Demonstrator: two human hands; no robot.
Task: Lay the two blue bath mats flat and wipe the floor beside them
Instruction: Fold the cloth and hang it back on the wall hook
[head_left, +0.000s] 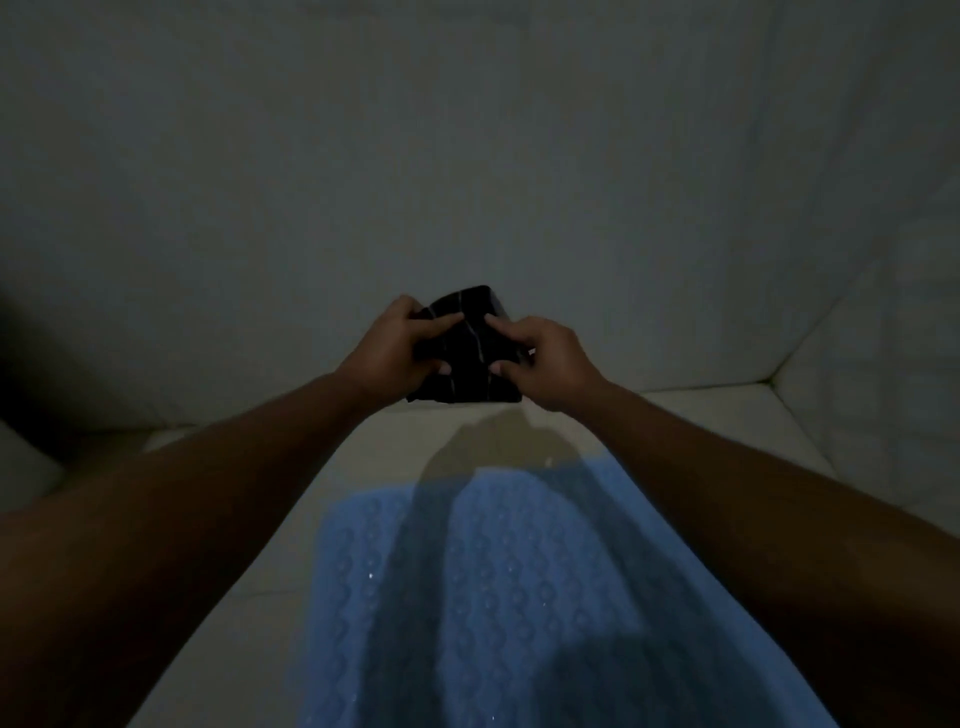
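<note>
Watching from the far end, I see the left hand (395, 348) gripping the dark cloth (467, 353) at its 9 o'clock edge, fingers curled over the folds. The right hand (540, 358) pinches the 3 o'clock edge. The cloth is held up off the floor (322, 457), at 12 o'clock from the one blue mat (493, 597) I can see, which looks flat below the arms.

My worry is that in this dim light a loose corner of the cloth could drag the mat's far edge and ruck it. The wipe could also miss the darker patch (498, 441) just past the mat. I cannot tell whether that patch is wet or only shadow. At 9 o'clock the room falls black, the second mat is not in view, and at 4 o'clock the right forearm covers the mat's edge.
</note>
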